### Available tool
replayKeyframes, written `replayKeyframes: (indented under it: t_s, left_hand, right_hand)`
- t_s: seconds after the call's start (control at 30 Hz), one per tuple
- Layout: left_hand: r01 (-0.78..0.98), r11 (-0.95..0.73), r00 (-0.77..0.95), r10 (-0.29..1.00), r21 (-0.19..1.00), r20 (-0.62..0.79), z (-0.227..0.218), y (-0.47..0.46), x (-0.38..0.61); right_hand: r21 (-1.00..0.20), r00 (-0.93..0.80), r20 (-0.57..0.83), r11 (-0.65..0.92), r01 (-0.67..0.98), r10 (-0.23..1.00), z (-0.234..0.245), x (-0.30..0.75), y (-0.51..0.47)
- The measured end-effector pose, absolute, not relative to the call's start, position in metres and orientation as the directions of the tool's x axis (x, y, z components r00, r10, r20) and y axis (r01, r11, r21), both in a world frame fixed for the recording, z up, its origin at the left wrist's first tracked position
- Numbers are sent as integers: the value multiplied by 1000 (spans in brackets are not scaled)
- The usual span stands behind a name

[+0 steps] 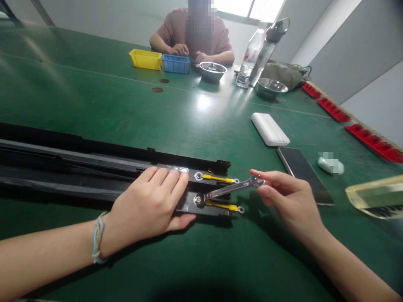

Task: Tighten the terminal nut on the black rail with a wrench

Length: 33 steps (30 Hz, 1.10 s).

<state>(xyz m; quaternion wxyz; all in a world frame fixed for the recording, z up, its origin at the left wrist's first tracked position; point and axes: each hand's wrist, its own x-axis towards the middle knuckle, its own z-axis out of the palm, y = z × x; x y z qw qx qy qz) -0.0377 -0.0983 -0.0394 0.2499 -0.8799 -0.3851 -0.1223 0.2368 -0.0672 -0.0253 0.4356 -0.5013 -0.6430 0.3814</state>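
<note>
My left hand (151,201) is wrapped over a long black metal channel (103,147) near its right end, thumb along the near edge. Two short yellow wires (218,179) with ring terminals are fixed at that end, their free rings sticking out past it. A silver combination wrench (228,189) has its ring end around the nut of the nearer wire. My right hand (289,199) pinches the wrench's open end between thumb and fingertips. The underside of the channel is hidden by my left hand and the table.
Beyond the channel on the green table (126,105) lie a white power bank (270,129), a phone (304,174) and a small white object (330,165). A yellow bin (145,59), blue bin (175,64), metal bowls (213,71) and bottles (252,61) stand farther back. Opposite sits a person (170,31).
</note>
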Motion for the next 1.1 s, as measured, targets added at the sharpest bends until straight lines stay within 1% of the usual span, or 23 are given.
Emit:
replayKeyframes:
  t_s: [0.13, 0.37, 0.63, 0.77, 0.83, 1.0, 1.1]
  left_hand:
    - [739, -575, 673, 617, -350, 408, -39, -100, -37]
    - [740, -573, 672, 614, -353, 414, -39, -97, -37]
    - [736, -577, 676, 607, -354, 417, -39, -98, -37]
    - [741, -574, 672, 614, -349, 415, -39, -97, -37]
    - [740, -576, 672, 616, -347, 410, -38, -97, -37]
    - [739, -578, 673, 617, -346, 408, -39, -96, -36]
    - [737, -581, 676, 613, -347, 410, -40, -97, -37]
  right_hand:
    - [-936, -114, 149, 177, 304, 982, -25, 239, -67]
    - [-942, -159, 184, 220, 255, 970, -20, 241, -72]
    - [-947, -321, 247, 298, 118, 914, -20, 242, -79]
    - [-942, -442, 289, 334, 27, 849, -22, 241, -82]
    - [-938, -478, 299, 348, 13, 826, -23, 241, -84]
    - [-941, -468, 290, 337, 16, 834, -24, 243, -83]
    - [-943, -424, 277, 329, 53, 862, -22, 244, -80]
